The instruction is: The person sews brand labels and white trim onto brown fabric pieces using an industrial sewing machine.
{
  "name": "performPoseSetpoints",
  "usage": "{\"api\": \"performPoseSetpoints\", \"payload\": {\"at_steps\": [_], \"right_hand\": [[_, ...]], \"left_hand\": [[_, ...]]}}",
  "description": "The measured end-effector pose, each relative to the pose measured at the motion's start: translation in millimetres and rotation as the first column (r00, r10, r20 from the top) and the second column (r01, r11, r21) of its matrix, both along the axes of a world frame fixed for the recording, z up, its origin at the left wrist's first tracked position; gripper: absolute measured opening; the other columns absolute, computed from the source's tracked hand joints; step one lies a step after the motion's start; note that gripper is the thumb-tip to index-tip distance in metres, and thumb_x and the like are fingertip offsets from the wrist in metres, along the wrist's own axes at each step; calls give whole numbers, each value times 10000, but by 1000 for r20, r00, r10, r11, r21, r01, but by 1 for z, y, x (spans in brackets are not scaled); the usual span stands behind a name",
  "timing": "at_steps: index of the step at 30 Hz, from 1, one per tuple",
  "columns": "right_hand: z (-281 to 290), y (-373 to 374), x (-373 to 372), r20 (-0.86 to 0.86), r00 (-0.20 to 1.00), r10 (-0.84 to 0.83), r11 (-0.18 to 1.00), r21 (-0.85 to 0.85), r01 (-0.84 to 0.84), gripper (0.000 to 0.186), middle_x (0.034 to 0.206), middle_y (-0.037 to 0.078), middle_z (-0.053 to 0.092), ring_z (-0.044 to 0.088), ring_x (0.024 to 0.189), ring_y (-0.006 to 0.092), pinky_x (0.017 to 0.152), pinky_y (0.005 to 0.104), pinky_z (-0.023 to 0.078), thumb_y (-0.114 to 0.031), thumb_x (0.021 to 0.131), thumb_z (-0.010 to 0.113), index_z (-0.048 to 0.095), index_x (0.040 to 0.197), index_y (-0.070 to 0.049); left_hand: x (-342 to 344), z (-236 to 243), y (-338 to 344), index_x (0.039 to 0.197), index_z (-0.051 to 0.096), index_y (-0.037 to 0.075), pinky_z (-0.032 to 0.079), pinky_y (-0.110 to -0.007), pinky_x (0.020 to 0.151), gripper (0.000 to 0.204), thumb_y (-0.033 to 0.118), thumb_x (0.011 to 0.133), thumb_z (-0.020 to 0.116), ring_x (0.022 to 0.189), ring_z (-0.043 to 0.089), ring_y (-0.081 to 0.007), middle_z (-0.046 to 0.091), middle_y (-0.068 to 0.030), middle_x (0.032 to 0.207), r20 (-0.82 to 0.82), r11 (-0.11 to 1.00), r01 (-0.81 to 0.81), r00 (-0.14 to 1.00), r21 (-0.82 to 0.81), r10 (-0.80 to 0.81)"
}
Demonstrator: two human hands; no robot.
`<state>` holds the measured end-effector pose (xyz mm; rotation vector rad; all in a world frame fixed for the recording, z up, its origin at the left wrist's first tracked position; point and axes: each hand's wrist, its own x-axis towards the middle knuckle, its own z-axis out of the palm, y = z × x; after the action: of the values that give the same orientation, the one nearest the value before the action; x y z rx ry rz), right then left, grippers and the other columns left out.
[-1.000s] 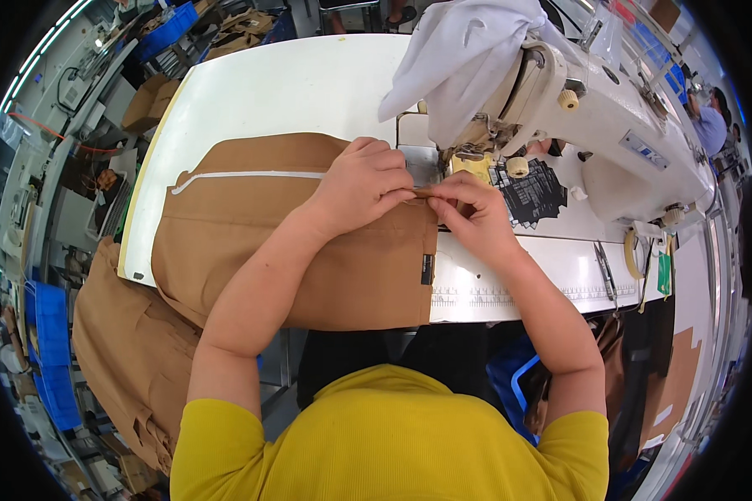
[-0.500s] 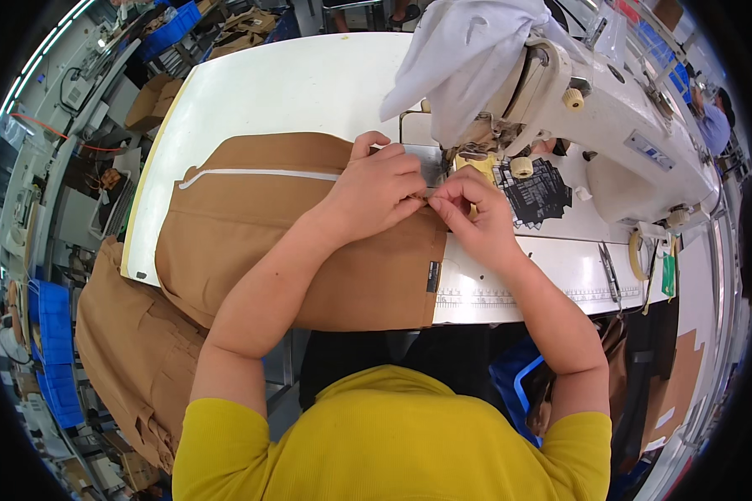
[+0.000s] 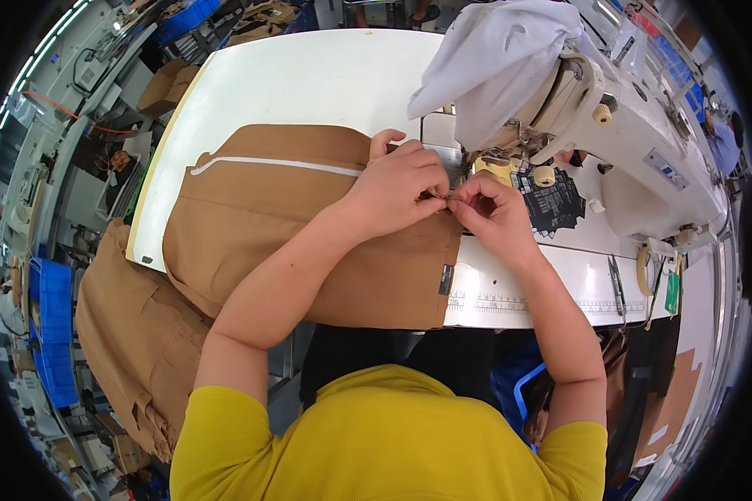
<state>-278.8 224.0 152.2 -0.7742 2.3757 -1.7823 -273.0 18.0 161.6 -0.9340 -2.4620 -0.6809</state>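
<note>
A brown fabric panel (image 3: pixel 309 267) with a white strip (image 3: pixel 292 164) along its upper part lies on the white sewing table (image 3: pixel 309 79). My left hand (image 3: pixel 397 188) rests on it, index finger lifted, other fingers curled at the panel's right edge. My right hand (image 3: pixel 493 213) pinches that edge beside them, thumb against index. Both fingertips are just below the sewing machine's needle area (image 3: pixel 503 154); what exactly is between them is small. The white machine (image 3: pixel 643 167) carries a draped white cloth (image 3: pixel 493 50). Dark printed labels (image 3: pixel 547 200) lie beside it, a small dark tag (image 3: pixel 446 278) on the panel.
Metal snips (image 3: pixel 617 284) and a tape roll (image 3: pixel 643 271) lie at the table's right. Brown fabric (image 3: pixel 125 326) hangs off its left, near blue bins (image 3: pixel 50 301). Cardboard boxes (image 3: pixel 163 88) stand behind. A co-worker (image 3: pixel 721 142) is at the far right.
My left index finger has lifted from its curled position; both hands stay together at the fabric's edge. The whole view has shifted slightly, so the table appears further right.
</note>
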Motion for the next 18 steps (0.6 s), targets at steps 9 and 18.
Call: {"api": "performPoseSetpoints", "payload": {"at_steps": [9,18], "right_hand": [[5,3,1,-145,989,25,999,46,-18,49,754,-8,561,502,664,70,582,220,403,3,797,668,630,820,-17],[2,11,-2,-43,998,37,999,34,-35,32,754,-25,564,482,657,59,585,225,399,-25,846,675,645,858,-21]], "left_hand": [[1,2,2,785,625,162,209,-457,1046,100,198,783,718,900,531,-123,554,61,784,95,1000,2,995,24,-4],[4,7,1,777,606,157,128,-500,1105,132,208,771,727,1022,500,-173,566,49,939,320,999,23,947,47,-37]]}}
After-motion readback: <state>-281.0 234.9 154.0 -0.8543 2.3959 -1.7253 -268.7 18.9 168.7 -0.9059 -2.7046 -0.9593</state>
